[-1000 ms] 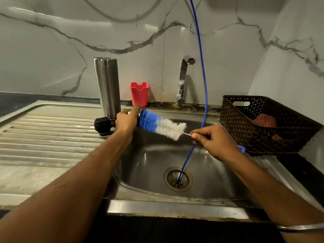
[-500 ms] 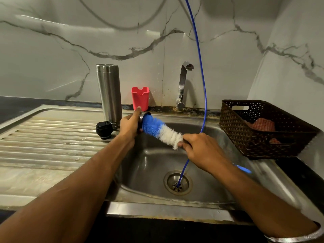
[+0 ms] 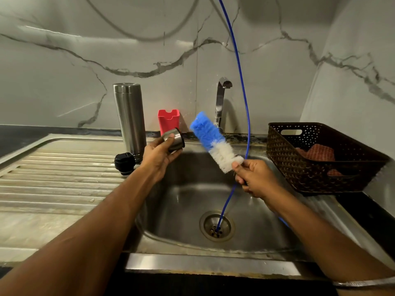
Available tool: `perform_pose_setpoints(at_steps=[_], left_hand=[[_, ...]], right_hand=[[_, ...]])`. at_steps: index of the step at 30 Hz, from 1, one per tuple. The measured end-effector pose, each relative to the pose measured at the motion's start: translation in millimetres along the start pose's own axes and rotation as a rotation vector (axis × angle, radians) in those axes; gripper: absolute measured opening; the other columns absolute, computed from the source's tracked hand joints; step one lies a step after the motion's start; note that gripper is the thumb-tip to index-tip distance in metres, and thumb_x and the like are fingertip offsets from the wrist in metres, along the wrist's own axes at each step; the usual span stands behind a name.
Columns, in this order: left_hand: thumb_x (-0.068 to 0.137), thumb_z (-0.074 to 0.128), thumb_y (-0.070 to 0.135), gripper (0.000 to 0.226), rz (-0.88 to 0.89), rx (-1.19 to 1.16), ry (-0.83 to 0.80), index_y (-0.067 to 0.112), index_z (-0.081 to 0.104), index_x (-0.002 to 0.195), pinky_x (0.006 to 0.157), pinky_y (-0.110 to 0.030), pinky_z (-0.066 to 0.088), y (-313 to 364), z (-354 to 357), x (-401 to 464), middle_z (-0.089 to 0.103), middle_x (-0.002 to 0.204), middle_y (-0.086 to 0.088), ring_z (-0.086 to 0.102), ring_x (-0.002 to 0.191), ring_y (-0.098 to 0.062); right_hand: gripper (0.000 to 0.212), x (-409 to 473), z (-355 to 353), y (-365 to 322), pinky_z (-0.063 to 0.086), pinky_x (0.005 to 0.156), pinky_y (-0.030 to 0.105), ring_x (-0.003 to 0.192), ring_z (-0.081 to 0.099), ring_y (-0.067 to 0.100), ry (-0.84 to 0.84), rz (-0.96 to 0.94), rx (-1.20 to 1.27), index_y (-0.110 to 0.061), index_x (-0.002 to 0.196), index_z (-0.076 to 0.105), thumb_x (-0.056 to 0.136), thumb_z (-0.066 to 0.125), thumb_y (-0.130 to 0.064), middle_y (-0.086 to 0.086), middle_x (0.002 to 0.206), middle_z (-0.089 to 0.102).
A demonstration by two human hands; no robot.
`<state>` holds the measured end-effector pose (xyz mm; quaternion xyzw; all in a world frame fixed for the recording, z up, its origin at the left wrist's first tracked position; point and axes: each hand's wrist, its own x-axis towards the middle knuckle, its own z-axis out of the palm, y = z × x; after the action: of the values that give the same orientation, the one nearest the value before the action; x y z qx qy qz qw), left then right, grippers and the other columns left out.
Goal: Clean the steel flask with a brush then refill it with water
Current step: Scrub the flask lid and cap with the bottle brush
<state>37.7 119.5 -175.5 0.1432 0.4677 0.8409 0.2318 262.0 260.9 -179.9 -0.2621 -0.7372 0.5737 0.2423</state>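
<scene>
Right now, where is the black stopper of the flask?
In the head view, the black stopper sits on the ribbed draining board left of the sink, just in front of the upright steel flask and beside the left hand.

Dim overhead light glares off the wall [image 3: 64, 35]; wide-angle edges bend.

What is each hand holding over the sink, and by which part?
The left hand grips a small steel cap by its side wall. The right hand holds the bottle brush by its handle, just below the white bristles.
</scene>
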Motion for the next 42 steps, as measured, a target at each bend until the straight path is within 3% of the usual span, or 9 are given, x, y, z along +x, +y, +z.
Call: perform_pose_setpoints(at_steps=[3,11,17,20,23,28,32,37,42], left_hand=[[0.093,0.069,0.010,0.042,-0.047,0.131,-0.102,-0.005,0.059,0.132,0.087,-0.042,0.062,-8,6,-7,0.071,0.120,-0.021,0.073,0.102,-0.029],[0.093,0.071,0.014,0.037,0.020,0.232,-0.190,0.001,0.063,0.127,0.092,-0.042,0.060,-21,35,-25,0.071,0.120,-0.018,0.071,0.110,-0.031],[0.091,0.075,0.022,0.042,0.048,0.190,-0.029,0.002,0.064,0.126,0.081,-0.033,0.063,-23,28,-15,0.072,0.120,-0.015,0.072,0.109,-0.027],[0.093,0.073,0.020,0.030,0.015,0.211,-0.138,0.005,0.066,0.119,0.085,-0.035,0.063,-25,35,-25,0.073,0.116,-0.014,0.072,0.106,-0.025],[0.090,0.076,0.024,0.041,0.026,0.260,-0.180,0.003,0.066,0.124,0.087,-0.038,0.062,-39,39,-30,0.073,0.118,-0.015,0.074,0.105,-0.025],[0.091,0.077,0.027,0.043,0.024,0.156,-0.026,0.002,0.066,0.124,0.090,-0.043,0.061,-38,37,-23,0.074,0.114,-0.014,0.073,0.106,-0.027],[0.091,0.076,0.024,0.038,0.045,0.341,-0.157,0.003,0.069,0.122,0.085,-0.039,0.062,-44,35,-28,0.076,0.111,-0.013,0.074,0.103,-0.026],[0.090,0.077,0.028,0.038,0.037,0.294,-0.049,0.003,0.069,0.119,0.081,-0.037,0.062,-39,31,-18,0.075,0.111,-0.015,0.074,0.102,-0.027],[0.090,0.077,0.023,0.039,0.073,0.406,-0.239,0.005,0.068,0.123,0.085,-0.040,0.063,-38,42,-34,0.074,0.114,-0.012,0.074,0.103,-0.026]], right_hand=[[0.041,3,6,1,0.036,0.041,0.018,0.043,0.044,0.003,0.033,-0.166,-0.054,-0.032,0.139,0.050,0.102,0.061,-0.019,-0.005,0.050,0.055],[0.048,7,18,8,0.048,0.057,0.024,0.054,0.049,0.010,0.154,-0.346,-0.267,-0.028,0.144,0.055,0.098,0.066,-0.020,-0.004,0.057,0.060],[0.050,-2,16,-1,0.045,0.063,0.004,0.072,0.057,-0.016,0.278,-0.517,-0.549,-0.039,0.142,0.054,0.096,0.069,-0.027,-0.007,0.109,0.076],[0.049,0,16,-2,0.044,0.060,0.003,0.072,0.058,-0.016,0.311,-0.546,-0.564,-0.038,0.142,0.054,0.096,0.068,-0.026,-0.006,0.109,0.077],[0.049,0,12,0,0.057,0.067,0.025,0.080,0.066,-0.002,0.342,-0.535,-0.567,-0.040,0.143,0.053,0.097,0.067,-0.029,-0.008,0.100,0.078],[0.049,-7,16,-3,0.033,0.049,0.011,0.065,0.056,-0.009,0.301,-0.555,-0.680,-0.043,0.142,0.053,0.096,0.067,-0.034,-0.028,0.061,0.052],[0.048,0,13,0,0.051,0.059,0.029,0.069,0.061,0.003,0.331,-0.527,-0.699,-0.045,0.143,0.052,0.097,0.065,-0.037,-0.019,0.078,0.068],[0.045,-4,10,-1,0.039,0.055,0.018,0.066,0.057,0.002,0.293,-0.548,-0.761,-0.043,0.138,0.058,0.095,0.067,-0.038,-0.012,0.085,0.075],[0.041,4,5,4,0.050,0.060,0.028,0.071,0.060,0.006,0.334,-0.475,-0.760,-0.038,0.137,0.060,0.096,0.065,-0.038,-0.005,0.091,0.076]])
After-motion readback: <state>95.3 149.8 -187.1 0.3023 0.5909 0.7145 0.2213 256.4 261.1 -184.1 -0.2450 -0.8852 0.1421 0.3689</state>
